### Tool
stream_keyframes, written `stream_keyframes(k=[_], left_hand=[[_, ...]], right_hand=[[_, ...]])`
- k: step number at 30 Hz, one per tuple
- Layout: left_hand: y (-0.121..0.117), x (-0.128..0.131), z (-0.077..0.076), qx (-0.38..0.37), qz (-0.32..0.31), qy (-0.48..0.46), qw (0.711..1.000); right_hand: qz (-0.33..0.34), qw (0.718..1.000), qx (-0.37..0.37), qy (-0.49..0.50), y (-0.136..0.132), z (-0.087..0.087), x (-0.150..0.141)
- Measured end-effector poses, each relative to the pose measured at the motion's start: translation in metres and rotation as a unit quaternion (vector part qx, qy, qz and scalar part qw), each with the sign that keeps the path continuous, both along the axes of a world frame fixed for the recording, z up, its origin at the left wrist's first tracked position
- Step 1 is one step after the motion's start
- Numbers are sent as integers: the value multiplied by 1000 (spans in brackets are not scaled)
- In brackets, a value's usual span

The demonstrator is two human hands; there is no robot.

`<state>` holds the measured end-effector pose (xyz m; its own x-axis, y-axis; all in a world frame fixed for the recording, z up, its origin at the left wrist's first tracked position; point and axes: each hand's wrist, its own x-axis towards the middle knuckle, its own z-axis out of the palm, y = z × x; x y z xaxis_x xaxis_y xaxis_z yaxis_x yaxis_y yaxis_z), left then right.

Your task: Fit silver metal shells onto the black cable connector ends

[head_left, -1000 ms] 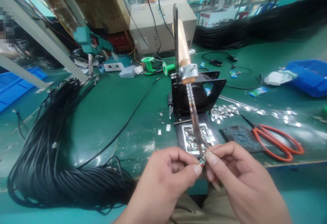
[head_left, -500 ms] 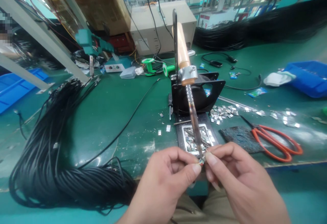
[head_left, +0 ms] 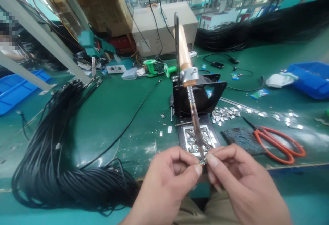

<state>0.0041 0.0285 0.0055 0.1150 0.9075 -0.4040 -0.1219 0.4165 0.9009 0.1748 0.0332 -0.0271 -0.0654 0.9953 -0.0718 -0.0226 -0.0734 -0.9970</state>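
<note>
My left hand (head_left: 167,180) and my right hand (head_left: 241,180) meet at the bench's near edge, each pinching a tiny connector end (head_left: 203,162) between thumb and forefinger. The piece sits at the tip of a soldering iron (head_left: 191,98), which has a wooden handle and is clamped, pointing down, in a black stand (head_left: 199,95). Right under the tip lies a black tray (head_left: 199,139) of small metal shells. What the connector joins to below my hands is hidden.
A large bundle of black cables (head_left: 59,163) covers the bench's left side. Red-handled scissors (head_left: 279,139) and a dark pad (head_left: 243,137) lie to the right, with loose metal shells (head_left: 226,112) behind them. A blue bin (head_left: 311,77) and a beige box (head_left: 164,26) stand further back.
</note>
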Motion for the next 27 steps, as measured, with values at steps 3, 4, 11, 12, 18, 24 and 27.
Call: stream_keyframes(k=[3,4,11,12,18,24,27], left_hand=[[0,0,-1,-3,0,-3,1000],[1,-1,-1,-4,1,-4,1000],[-1,0,1,-4,6,-8,1000],[-1,0,2,-2,7,-4,1000],[2,2,6,9,0,8,1000],[4,3,6,11,5,18,1000],[3,2,6,7,6,23,1000]], right_hand=[[0,1000,8,-1,0,0,0],[0,1000,9,0,0,0,-1],[-10,1000,5,-7,-1,-1,0],[-11,1000,6,-6,-1,-1,0],[-30,999,-24,15,-3,7,-6],[-44,998,-45,22,-3,11,-8],[-9,1000,-16,-6,-2,6,0]])
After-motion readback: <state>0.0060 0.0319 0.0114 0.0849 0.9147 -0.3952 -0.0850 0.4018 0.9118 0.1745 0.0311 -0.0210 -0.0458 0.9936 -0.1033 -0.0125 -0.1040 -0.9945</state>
